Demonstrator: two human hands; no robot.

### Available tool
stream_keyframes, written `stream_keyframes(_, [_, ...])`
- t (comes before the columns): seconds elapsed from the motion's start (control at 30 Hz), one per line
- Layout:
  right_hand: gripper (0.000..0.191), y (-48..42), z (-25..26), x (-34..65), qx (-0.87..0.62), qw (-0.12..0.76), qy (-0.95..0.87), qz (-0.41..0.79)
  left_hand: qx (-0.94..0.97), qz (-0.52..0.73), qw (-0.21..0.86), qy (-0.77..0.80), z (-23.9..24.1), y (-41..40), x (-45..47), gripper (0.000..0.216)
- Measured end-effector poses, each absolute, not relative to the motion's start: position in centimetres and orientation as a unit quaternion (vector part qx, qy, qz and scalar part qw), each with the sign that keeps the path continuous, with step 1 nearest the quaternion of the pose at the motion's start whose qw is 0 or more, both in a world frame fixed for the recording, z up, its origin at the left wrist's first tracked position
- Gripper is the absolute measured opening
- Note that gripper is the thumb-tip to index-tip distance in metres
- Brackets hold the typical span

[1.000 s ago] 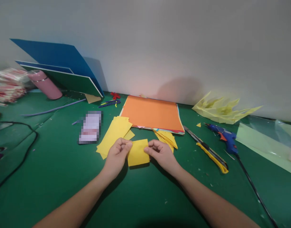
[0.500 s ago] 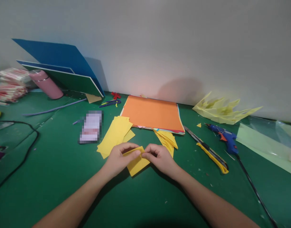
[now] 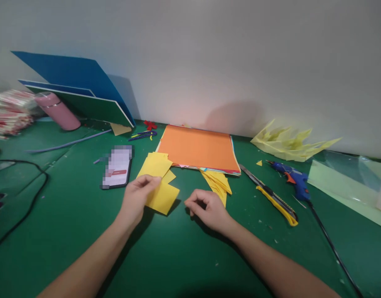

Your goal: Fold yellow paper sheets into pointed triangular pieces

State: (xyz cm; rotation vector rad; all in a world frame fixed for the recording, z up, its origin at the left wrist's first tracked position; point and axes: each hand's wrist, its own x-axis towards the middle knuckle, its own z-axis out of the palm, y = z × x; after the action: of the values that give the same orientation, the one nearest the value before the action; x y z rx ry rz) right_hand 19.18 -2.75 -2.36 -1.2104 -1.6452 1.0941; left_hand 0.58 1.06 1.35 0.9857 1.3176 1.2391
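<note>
My left hand (image 3: 138, 198) pinches a square-looking piece of yellow paper (image 3: 164, 198) between thumb and fingers, tilted over the green table. Behind it lies a pile of yellow paper strips (image 3: 155, 164), partly hidden by the held piece and the hand. Just right of the held paper, and apart from it, is my right hand (image 3: 207, 207). Its thumb and fingertips are pressed together with nothing visible between them. Past that hand sits a small bunch of folded yellow paper pieces (image 3: 218, 182), tucked near the front edge of an orange paper stack (image 3: 196, 147).
To the right lie a yellow utility knife (image 3: 276, 205), a blue glue gun (image 3: 294, 179) with its cord, and a pale yellow spiky paper piece (image 3: 292, 147). A phone (image 3: 118, 167) lies left. Blue boards (image 3: 63, 72) and a pink bottle (image 3: 60, 111) stand behind.
My left hand has drawn the yellow paper leftward toward the strip pile. My right hand has let go of it and stays at about the same place.
</note>
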Motion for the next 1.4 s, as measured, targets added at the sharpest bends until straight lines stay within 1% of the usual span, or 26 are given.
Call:
stream_keyframes(0.1, [0.022,-2.7,-2.3,19.5,-0.487,0.457,-0.641,0.377,0.356,0.539,0.526,0.553,1.6,1.3,0.4,0.032])
stream_keyframes(0.17, [0.018,-2.6,-2.3,19.6,-0.479,0.491,-0.657,0.313,0.369,0.513,0.549,0.547,1.4,1.0,0.8,0.033])
stream_keyframes(0.23, [0.011,-2.5,-2.2,19.6,-0.446,0.505,-0.699,0.241,0.378,0.495,0.566,0.541,1.0,0.5,1.3,0.034])
stream_keyframes(0.27, [0.009,-2.5,-2.2,19.6,-0.423,0.504,-0.724,0.207,0.373,0.489,0.576,0.538,0.7,0.4,1.6,0.035])
stream_keyframes(0.37, [0.017,-2.6,-2.3,19.7,-0.362,0.476,-0.790,0.133,0.365,0.471,0.601,0.532,0.1,0.2,1.9,0.039])
stream_keyframes(0.47, [0.023,-2.6,-2.6,19.7,-0.346,0.446,-0.818,0.111,0.376,0.461,0.606,0.529,0.0,0.3,1.9,0.042])
stream_keyframes(0.57, [0.025,-2.4,-2.7,19.8,-0.354,0.440,-0.817,0.120,0.378,0.455,0.617,0.519,0.3,0.2,1.9,0.048])
stream_keyframes(0.77, [0.022,-2.1,-2.7,19.9,-0.366,0.456,-0.795,0.158,0.364,0.443,0.671,0.469,0.6,-0.1,1.9,0.055])
stream_keyframes(1.0, [0.024,-2.1,-2.7,20.0,-0.374,0.464,-0.767,0.239,0.345,0.439,0.701,0.445,0.3,0.1,1.8,0.051])
stream_keyframes(1.1, [0.028,-2.1,-2.8,20.0,-0.372,0.468,-0.745,0.297,0.359,0.447,0.689,0.443,0.4,0.0,1.8,0.049])
stream_keyframes(1.3, [0.044,-1.9,-3.0,20.2,-0.368,0.499,-0.650,0.440,0.377,0.428,0.686,0.453,0.6,0.0,1.8,0.049])
stream_keyframes(1.4, [0.044,-1.8,-3.2,20.4,-0.363,0.511,-0.603,0.494,0.377,0.430,0.691,0.442,0.3,0.2,1.7,0.048])
